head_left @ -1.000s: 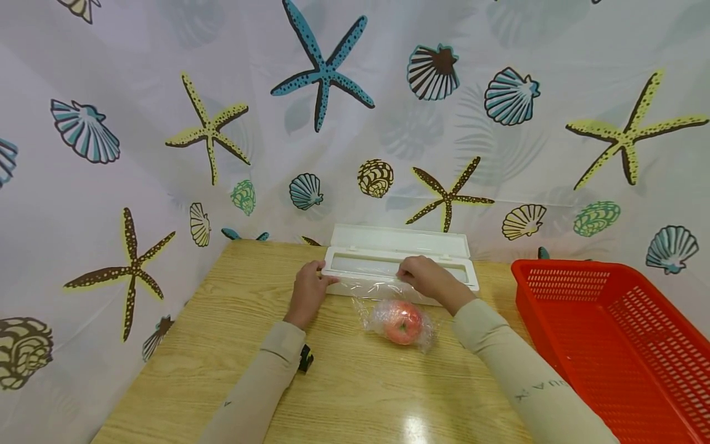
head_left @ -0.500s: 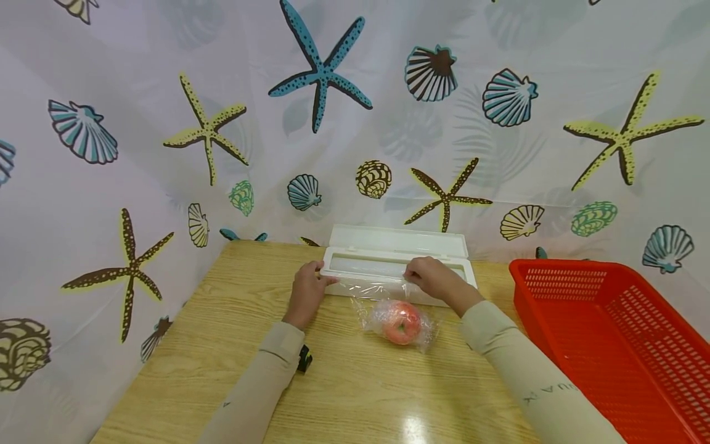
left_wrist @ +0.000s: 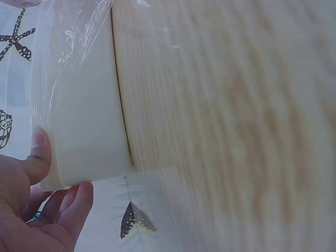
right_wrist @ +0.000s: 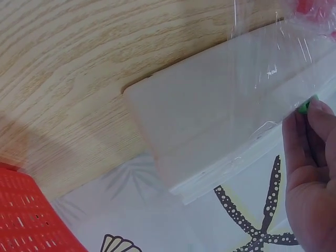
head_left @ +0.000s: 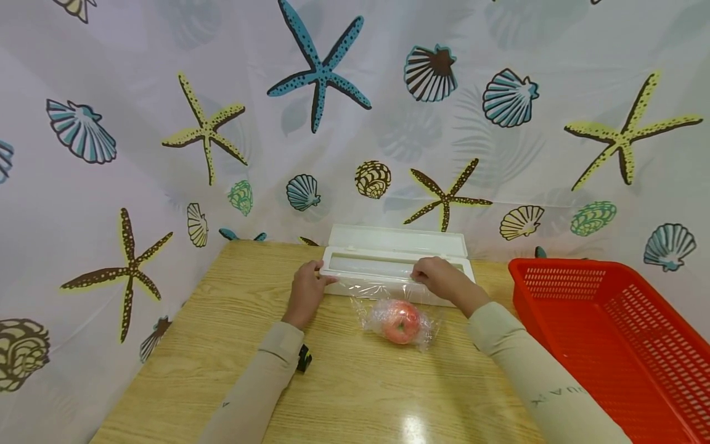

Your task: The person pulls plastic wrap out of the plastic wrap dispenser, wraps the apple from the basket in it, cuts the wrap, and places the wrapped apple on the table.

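Note:
A white cling film dispenser (head_left: 341,288) stands near the back of the table, its lid (head_left: 388,239) raised and a film roll inside. My left hand (head_left: 305,295) grips its left end, thumb at the front edge and fingers at the end wall, as the left wrist view shows. At the front edge, my right hand (head_left: 444,282) pinches a small green slider (right_wrist: 303,107), seen in the right wrist view. Clear film (head_left: 360,303) hangs over the dispenser's front and reaches a red apple (head_left: 402,323), which lies wrapped in crinkled film just in front.
A red perforated plastic basket (head_left: 601,333) stands to the right. A small black object (head_left: 303,359) shows beside my left sleeve. Behind the wooden table (head_left: 355,394) hangs a white cloth (head_left: 355,142) printed with starfish and shells.
My right hand has slid a little to the right along the dispenser's front edge. The left hand stays on the left end, and the apple has not moved.

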The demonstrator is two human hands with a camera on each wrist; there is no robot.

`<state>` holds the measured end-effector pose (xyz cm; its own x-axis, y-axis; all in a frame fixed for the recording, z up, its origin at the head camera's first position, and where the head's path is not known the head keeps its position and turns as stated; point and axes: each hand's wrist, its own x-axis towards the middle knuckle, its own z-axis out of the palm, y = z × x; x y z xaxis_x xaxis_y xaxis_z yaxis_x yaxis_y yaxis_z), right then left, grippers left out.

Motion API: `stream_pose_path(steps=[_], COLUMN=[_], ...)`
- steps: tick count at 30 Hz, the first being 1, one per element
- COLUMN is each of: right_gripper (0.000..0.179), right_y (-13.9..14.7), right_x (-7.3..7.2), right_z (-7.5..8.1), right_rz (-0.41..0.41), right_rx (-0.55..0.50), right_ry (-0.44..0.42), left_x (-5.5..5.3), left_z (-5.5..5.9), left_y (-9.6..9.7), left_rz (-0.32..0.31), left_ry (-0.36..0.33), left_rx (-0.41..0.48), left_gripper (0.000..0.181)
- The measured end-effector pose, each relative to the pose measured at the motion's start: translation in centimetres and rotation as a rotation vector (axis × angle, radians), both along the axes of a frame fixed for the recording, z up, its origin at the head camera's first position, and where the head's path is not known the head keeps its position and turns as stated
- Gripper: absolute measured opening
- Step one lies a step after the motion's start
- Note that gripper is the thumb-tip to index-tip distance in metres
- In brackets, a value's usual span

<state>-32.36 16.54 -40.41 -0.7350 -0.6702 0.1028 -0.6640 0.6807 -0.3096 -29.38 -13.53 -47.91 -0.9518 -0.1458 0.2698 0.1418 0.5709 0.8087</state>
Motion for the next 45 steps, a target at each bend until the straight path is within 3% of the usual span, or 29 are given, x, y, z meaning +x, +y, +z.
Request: stream_pose_path(steps=[17, 29, 45], right_gripper=[0.012, 0.014, 0.018], right_y=[1.8, 2.8, 4.0], right_x=[0.6, 0.8, 1.0], right_z=[-0.1, -0.2, 0.1], right_rz=[-0.031, 0.007, 0.008], right_rx=[0.008, -0.020, -0.017], right_ry=[0.003, 0.051, 0.043], left_x=[0.2, 0.5, 0.8], left_z=[-0.1, -0.2, 0.0], left_y=[-0.1, -0.1, 0.0], left_rz=[-0.008, 0.004, -0.001], left_ry=[-0.010, 0.001, 0.020], left_rx=[0.013, 0.008, 0.001], left_gripper=[0.043, 0.042, 0.042])
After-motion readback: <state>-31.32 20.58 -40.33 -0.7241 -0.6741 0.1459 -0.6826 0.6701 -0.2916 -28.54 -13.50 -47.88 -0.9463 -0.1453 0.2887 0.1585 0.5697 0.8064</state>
